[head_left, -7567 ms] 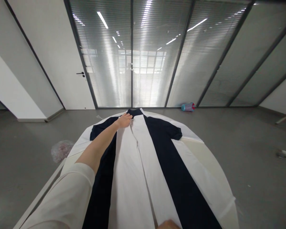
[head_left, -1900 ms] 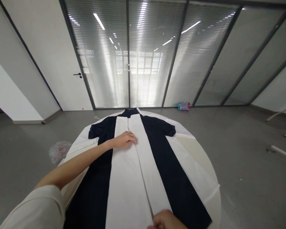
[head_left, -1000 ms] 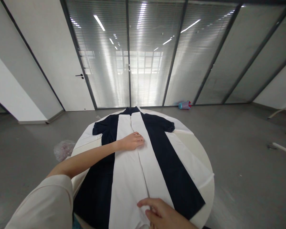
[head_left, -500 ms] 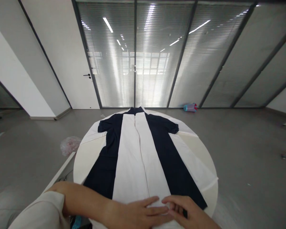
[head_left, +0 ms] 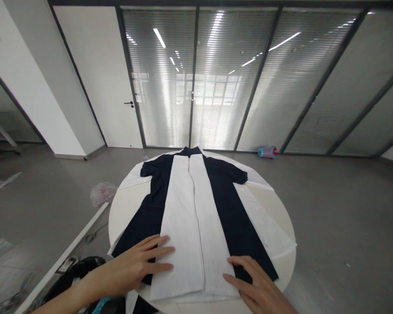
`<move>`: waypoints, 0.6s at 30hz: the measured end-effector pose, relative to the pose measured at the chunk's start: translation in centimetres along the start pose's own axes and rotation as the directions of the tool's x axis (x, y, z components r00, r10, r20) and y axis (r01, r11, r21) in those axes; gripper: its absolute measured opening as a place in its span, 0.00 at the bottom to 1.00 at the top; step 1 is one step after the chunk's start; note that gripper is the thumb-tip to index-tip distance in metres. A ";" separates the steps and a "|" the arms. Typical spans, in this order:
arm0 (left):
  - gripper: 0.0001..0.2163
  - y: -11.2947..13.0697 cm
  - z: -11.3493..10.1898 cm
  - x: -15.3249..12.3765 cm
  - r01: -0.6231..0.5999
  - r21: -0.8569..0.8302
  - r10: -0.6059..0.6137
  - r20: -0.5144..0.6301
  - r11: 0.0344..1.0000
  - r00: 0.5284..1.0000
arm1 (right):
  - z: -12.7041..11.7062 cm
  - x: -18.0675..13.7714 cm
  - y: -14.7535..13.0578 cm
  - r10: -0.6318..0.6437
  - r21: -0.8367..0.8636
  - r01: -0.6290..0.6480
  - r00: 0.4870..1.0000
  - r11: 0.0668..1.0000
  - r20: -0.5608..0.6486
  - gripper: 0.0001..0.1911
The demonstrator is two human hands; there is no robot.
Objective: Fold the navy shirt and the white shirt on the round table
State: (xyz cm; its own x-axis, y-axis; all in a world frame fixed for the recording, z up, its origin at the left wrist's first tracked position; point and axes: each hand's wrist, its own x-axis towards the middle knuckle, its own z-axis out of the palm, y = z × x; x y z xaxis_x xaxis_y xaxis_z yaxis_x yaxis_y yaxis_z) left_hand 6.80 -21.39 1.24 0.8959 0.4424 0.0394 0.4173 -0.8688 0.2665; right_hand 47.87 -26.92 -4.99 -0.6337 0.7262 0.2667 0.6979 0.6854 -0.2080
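Note:
A short-sleeved garment (head_left: 224,209), navy at the sides with white down the middle, lies spread on a round cream table (head_left: 283,209). Its collar points away from me, and a wavy seam runs down the white middle. My left hand (head_left: 140,264) rests open across the left navy-white border near the hem, fingers spread. At the lower right, my right hand (head_left: 253,283) touches the white panel's right edge, thumb and fingers apart. Underneath, more white cloth (head_left: 265,222) sticks out to the right.
Beside the table at lower left are a black plastic bag (head_left: 72,272) and a long white bar (head_left: 65,255). Clear crumpled plastic (head_left: 103,193) lies on the floor. A blue and red bundle (head_left: 267,152) lies by the glass wall (head_left: 216,87).
My hands, close together at the hem before, are now apart. The left has moved left and farther up the cloth; the right has opened. The lower hem now shows. The view has shifted slightly.

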 end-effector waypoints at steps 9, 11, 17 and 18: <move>0.36 0.6 1.7 0.6 -0.023 0.050 0.025 -0.028 0.998 0.999 | -1.3 1.9 1.4 -0.161 -0.096 0.159 0.987 0.983 -0.013 0.24; 0.36 0.2 2.4 0.7 -0.032 0.062 0.034 -0.035 0.998 0.999 | -1.5 2.0 1.5 -0.183 -0.096 0.180 0.983 0.979 -0.021 0.19; 0.32 0.2 1.7 0.2 -0.038 -0.106 0.035 -0.029 0.994 0.999 | -1.7 2.6 1.0 -0.174 0.092 0.189 0.973 0.978 -0.150 0.16; 0.29 0.2 1.1 0.2 -0.031 -0.165 0.023 -0.049 0.986 0.999 | -1.8 3.0 0.8 -0.146 0.142 0.175 0.971 0.974 -0.191 0.17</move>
State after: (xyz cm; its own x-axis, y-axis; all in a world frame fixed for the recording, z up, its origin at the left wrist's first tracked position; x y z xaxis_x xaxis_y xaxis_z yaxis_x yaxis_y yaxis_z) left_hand 7.23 -21.72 0.21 0.8969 0.4325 0.0924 0.3585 -0.8334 0.4207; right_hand 47.19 -24.29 -2.66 -0.6532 0.5942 0.4694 0.5220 0.8024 -0.2894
